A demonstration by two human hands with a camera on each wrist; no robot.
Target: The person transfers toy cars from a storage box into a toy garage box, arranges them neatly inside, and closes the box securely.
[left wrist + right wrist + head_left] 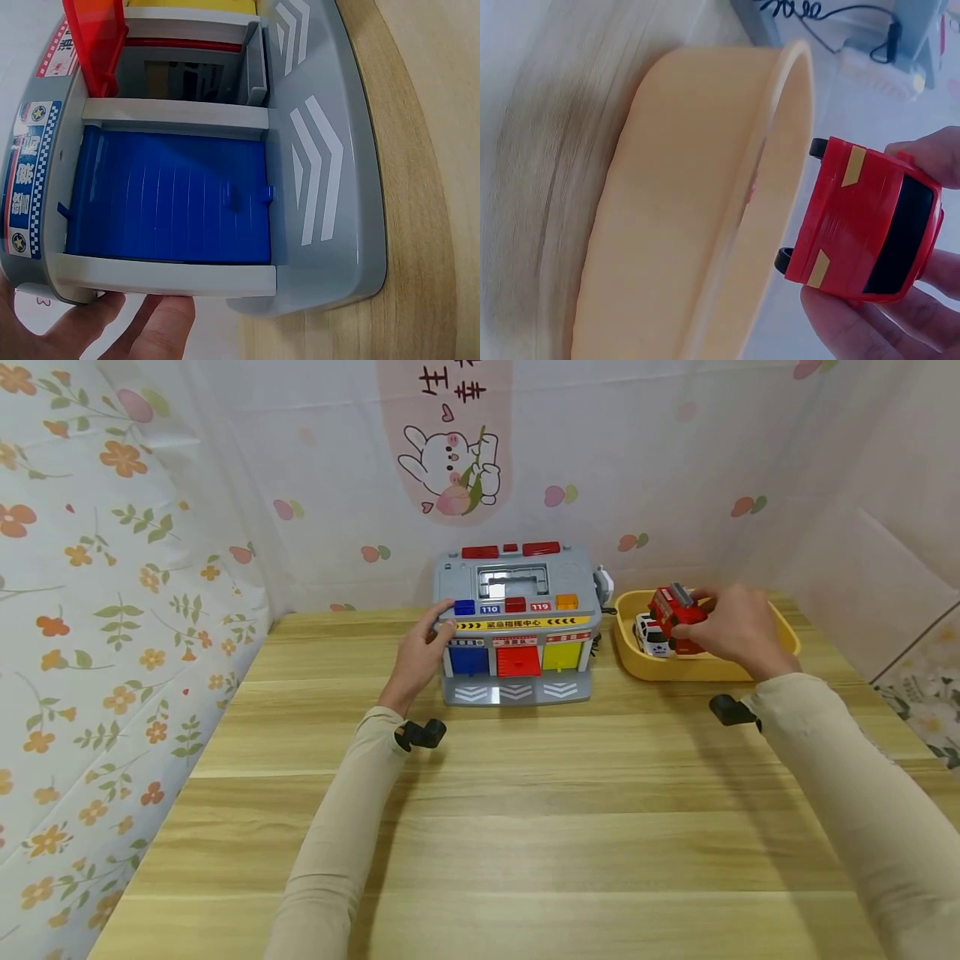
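My left hand [417,662] holds the left end of a grey toy rescue station [519,692], thumb and fingers at its upper front corner. Its blue door [172,199] is down, while the red door [99,45] beside it stands swung up over an open bay. A yellow door [562,656] is at the right. My right hand [742,628] pinches a red toy fire truck [862,225] by its sides, over the yellow basin [678,672]. In the right wrist view the truck's front with its dark windshield shows, tilted beside the basin rim. A white toy car [651,637] lies inside the basin.
On the station's right side hang a white handset [603,583] and a dark coiled cord [802,9]. Everything stands on a wood-grain table [570,827], with a printed cloth [315,460] behind and at the left.
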